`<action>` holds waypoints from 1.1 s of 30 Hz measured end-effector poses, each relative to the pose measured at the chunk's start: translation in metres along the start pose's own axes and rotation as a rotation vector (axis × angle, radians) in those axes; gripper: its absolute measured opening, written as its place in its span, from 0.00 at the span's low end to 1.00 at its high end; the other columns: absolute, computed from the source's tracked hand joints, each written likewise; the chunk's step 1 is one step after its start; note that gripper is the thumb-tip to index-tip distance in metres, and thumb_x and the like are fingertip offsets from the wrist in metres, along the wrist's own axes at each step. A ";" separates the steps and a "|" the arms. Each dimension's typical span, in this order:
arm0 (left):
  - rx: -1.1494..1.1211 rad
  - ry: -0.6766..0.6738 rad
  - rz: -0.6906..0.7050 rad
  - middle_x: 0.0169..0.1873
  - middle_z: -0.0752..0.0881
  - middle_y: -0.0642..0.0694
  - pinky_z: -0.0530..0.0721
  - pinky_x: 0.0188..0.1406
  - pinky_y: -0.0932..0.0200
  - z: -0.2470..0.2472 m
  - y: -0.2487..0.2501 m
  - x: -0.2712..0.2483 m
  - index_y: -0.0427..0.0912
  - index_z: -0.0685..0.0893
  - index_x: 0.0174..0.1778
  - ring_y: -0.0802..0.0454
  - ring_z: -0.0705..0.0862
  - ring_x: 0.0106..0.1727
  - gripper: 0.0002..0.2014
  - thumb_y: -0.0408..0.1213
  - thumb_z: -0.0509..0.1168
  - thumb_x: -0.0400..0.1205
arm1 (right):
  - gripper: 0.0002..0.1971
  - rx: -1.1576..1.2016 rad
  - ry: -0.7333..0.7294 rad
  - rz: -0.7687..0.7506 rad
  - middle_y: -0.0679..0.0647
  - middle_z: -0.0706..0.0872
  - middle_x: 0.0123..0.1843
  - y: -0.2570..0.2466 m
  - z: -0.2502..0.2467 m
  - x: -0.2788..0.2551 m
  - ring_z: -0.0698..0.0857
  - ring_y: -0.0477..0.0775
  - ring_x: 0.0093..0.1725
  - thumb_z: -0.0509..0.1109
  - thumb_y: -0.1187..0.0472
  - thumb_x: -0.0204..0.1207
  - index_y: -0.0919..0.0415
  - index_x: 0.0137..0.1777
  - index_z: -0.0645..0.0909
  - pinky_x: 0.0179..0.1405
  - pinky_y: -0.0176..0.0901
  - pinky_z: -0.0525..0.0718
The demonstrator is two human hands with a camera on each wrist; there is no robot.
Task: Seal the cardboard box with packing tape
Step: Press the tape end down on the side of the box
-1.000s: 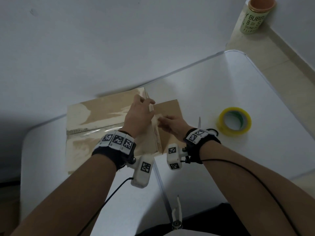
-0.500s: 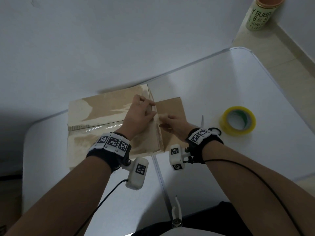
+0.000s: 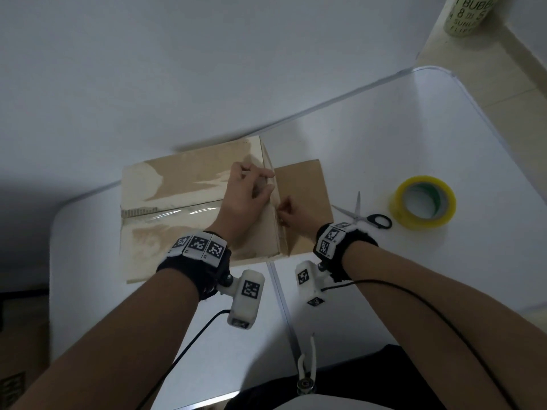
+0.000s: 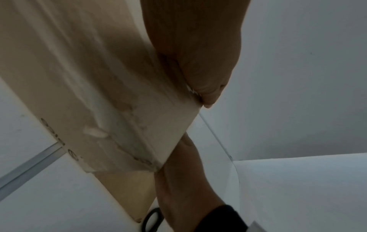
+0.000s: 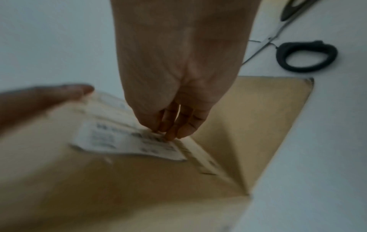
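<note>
Both grips work the box's right-hand top edge: the left hand (image 3: 247, 192) lies on the lid of the cardboard box (image 3: 177, 208) with fingers nearly straight, tips at that edge, while the right hand (image 3: 293, 213) has its fingers bunched and curled, their tips pressed against the side wall just below the edge; whether they pinch a tape end I cannot tell. In my judgement the step is rubbing the strip of clear tape down over the corner. To do it well, keep the left palm bearing down so the box does not slide on the table (image 3: 384, 143), and draw the right fingertips (image 5: 172, 133) along the edge toward the near corner, pushing out air. Right of the box, its loose flap (image 3: 307, 184) lies flat and may need folding up. Further right lie the scissors (image 3: 373, 220), then the roll of packing tape (image 3: 424, 202).
</note>
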State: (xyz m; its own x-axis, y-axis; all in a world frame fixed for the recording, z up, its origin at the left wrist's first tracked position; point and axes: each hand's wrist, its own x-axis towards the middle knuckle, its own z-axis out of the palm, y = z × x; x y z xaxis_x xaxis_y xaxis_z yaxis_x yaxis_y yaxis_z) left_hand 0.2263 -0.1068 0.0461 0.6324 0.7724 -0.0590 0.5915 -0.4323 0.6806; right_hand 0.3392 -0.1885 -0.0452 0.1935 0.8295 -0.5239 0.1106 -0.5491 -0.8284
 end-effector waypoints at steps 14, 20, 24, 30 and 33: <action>-0.024 0.014 -0.017 0.54 0.68 0.48 0.70 0.52 0.83 0.001 0.000 0.003 0.45 0.84 0.58 0.60 0.73 0.46 0.10 0.34 0.67 0.81 | 0.21 0.452 -0.091 -0.023 0.53 0.64 0.24 -0.054 -0.011 0.000 0.65 0.44 0.17 0.42 0.85 0.71 0.61 0.28 0.63 0.17 0.30 0.62; -0.047 0.027 -0.057 0.54 0.69 0.48 0.75 0.62 0.63 0.004 0.003 0.002 0.49 0.84 0.55 0.55 0.74 0.50 0.09 0.34 0.67 0.80 | 0.22 0.442 -0.121 0.161 0.56 0.68 0.29 -0.038 -0.012 0.002 0.69 0.52 0.26 0.40 0.85 0.72 0.63 0.29 0.65 0.16 0.28 0.73; -0.041 0.019 -0.066 0.53 0.69 0.47 0.72 0.56 0.75 0.001 0.004 0.004 0.48 0.85 0.55 0.63 0.73 0.45 0.09 0.34 0.67 0.81 | 0.18 0.127 -0.199 0.263 0.50 0.77 0.35 -0.012 -0.017 -0.002 0.78 0.48 0.34 0.58 0.77 0.77 0.52 0.35 0.72 0.32 0.37 0.79; 0.006 0.073 -0.064 0.52 0.67 0.49 0.76 0.59 0.65 0.009 0.004 0.005 0.49 0.85 0.58 0.57 0.73 0.49 0.11 0.39 0.69 0.80 | 0.09 -0.316 0.209 0.275 0.61 0.82 0.49 0.005 -0.065 -0.020 0.86 0.59 0.46 0.60 0.64 0.76 0.62 0.54 0.75 0.47 0.47 0.85; 0.063 0.087 -0.089 0.54 0.67 0.49 0.79 0.62 0.53 0.013 0.008 0.006 0.49 0.83 0.62 0.49 0.75 0.55 0.18 0.44 0.72 0.77 | 0.11 -0.591 0.050 0.447 0.61 0.85 0.51 0.026 -0.095 -0.040 0.85 0.60 0.47 0.63 0.60 0.77 0.66 0.54 0.77 0.46 0.45 0.83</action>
State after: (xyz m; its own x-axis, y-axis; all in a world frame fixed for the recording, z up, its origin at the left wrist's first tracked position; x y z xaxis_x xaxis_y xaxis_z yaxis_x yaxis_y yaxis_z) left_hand 0.2410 -0.1115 0.0414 0.5322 0.8451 -0.0515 0.6752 -0.3870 0.6279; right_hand 0.4265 -0.2458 -0.0268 0.3860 0.5159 -0.7647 0.5141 -0.8086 -0.2860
